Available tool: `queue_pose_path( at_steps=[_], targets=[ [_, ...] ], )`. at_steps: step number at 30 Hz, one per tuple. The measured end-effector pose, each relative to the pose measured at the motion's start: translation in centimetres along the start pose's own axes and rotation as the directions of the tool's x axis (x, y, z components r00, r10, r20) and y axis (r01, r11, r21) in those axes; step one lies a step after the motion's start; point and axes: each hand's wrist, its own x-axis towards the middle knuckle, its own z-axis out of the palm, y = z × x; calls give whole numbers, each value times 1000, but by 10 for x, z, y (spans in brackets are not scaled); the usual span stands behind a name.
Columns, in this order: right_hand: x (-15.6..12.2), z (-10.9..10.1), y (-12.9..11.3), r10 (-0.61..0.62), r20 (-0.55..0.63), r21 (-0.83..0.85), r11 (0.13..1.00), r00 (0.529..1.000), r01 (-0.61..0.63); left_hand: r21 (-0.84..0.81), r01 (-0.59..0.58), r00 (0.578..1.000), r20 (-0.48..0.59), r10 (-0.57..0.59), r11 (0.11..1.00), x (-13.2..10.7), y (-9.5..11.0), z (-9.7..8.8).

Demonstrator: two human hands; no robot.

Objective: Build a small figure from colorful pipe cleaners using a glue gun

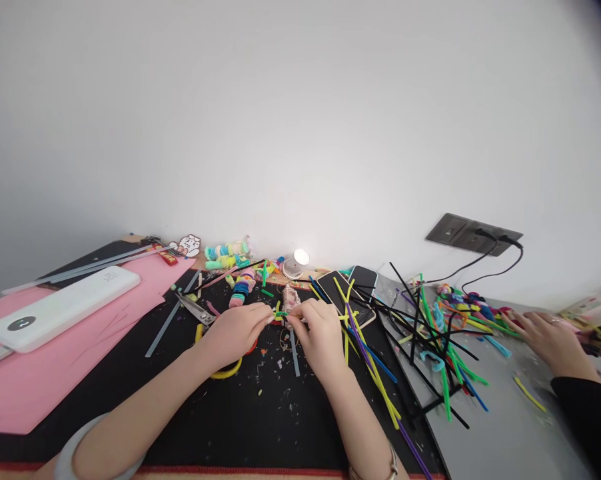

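Centrally, fingertips of left hand [235, 331] and right hand [320, 328] meet, pinching short green pipe cleaner [281, 313] between them; piece lies roughly level, long axis left-right, just above black mat [260, 413]; small pink-white figure [290, 297] just behind fingers; scissors [195, 309] left of left hand; yellow loop [226, 372] under left wrist; two phones [350, 287] right of right hand; loose pipe cleaner pile [430, 333] spread over grey surface; white power bank [60, 308] on pink sheet [55, 373]; another person's hand [550, 340] far right; no containers discernible.
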Motion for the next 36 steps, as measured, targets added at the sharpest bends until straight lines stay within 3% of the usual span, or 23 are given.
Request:
queue_pose_path(
  at_steps=[4, 9, 14, 22, 27, 36],
  targets=[
    [2, -2, 5, 41, 17, 15, 999, 999, -41, -25, -77, 987, 138, 80, 997, -1, 1, -3],
    [2, -2, 10, 108, 69, 58, 992, 992, -112, -101, -139, 975, 163, 154, 985, -3, -3, -2],
    [3, -1, 14, 176, 140, 88, 978, 975, -189, -236, -107, 974, 171, 150, 966, -2, 2, -5],
    [2, 5, 14, 162, 212, 53, 983, 964, -177, -509, 129, 980, 195, -32, 851, -2, 14, -9],
    [-1, 8, 13, 113, 215, 30, 992, 970, -123, -624, 193, 981, 117, -153, 757, -1, 11, -6],
    [-1, 9, 3, 49, 221, 115, 990, 974, -76, -562, 225, 953, -43, -299, 796, 0, 6, -3]
  ],
)
